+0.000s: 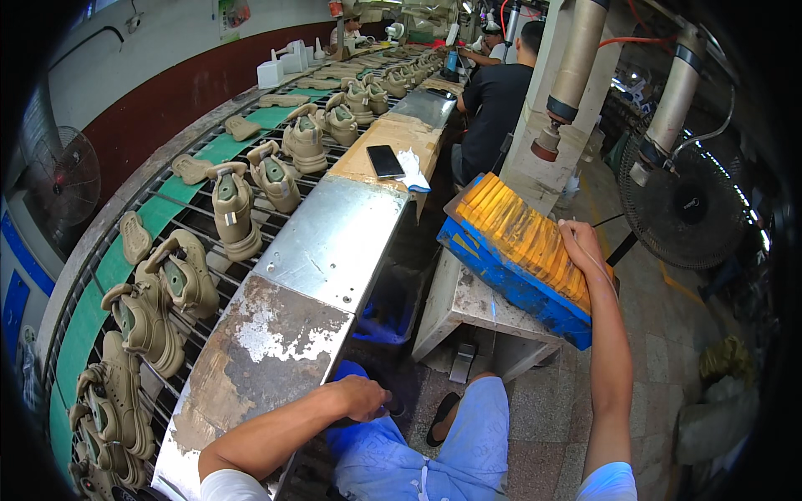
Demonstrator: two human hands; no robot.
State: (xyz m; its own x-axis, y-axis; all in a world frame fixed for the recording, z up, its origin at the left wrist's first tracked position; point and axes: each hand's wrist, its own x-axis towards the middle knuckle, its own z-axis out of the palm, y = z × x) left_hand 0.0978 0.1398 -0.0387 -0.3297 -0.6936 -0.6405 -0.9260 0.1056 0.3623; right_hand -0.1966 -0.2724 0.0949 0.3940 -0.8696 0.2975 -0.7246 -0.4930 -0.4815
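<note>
My right hand lies at the right end of a row of yellow ribbed pads, its fingers bent over their far edge. The pads are stained dark and sit in a worn blue housing on a pale stand. Low over my lap, beside the bench edge, my left hand is closed; its fingertips and anything inside them are hidden. To the left, several beige shoes stand on a rack of metal rods, with loose soles beyond them.
A metal-topped bench carries a black phone and white cloth. Cylinders hang above the padded housing. A fan stands at right, a pedal below. Ahead sits a person in black.
</note>
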